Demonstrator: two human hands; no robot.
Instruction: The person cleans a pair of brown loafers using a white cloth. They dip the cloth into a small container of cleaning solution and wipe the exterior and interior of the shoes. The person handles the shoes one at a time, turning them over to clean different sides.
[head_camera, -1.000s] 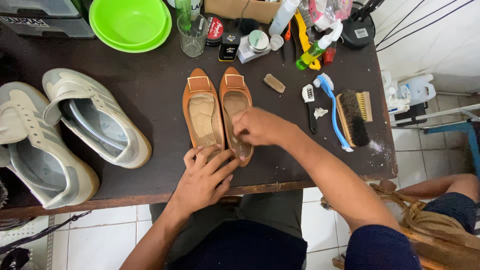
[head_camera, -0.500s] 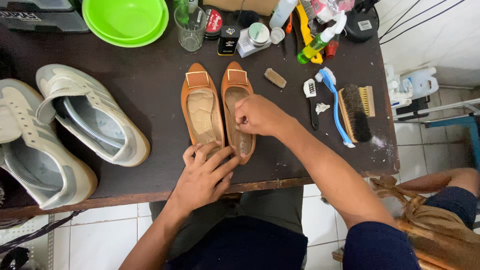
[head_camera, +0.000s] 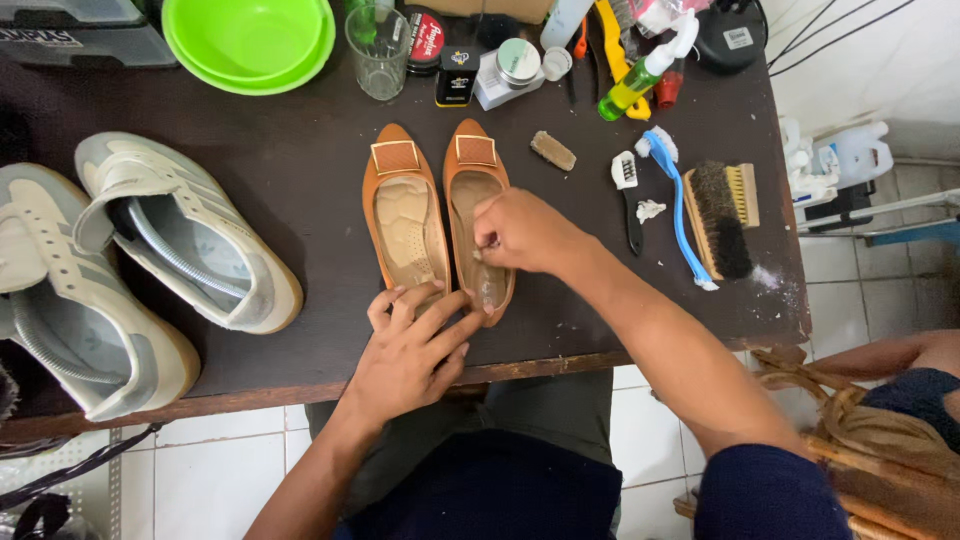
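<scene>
Two tan flat shoes with square buckles lie side by side on the dark table (head_camera: 320, 200). My left hand (head_camera: 410, 345) rests spread over the heels of both, pressing on the left shoe (head_camera: 400, 215). My right hand (head_camera: 520, 232) is inside the right shoe (head_camera: 472, 170), fingertips pinched on its worn insole. I cannot tell whether something small sits between those fingers.
Two grey-white sneakers (head_camera: 190, 235) lie at the left. A green bowl (head_camera: 250, 40), a glass (head_camera: 378, 40), polish tins and bottles line the back. A blue toothbrush (head_camera: 672, 190), a black-bristle brush (head_camera: 722, 215) and a small brush (head_camera: 552, 150) lie at the right. A person's knee shows at bottom right.
My right hand has slid a little back along the right shoe's insole. My left hand stays on the heels.
</scene>
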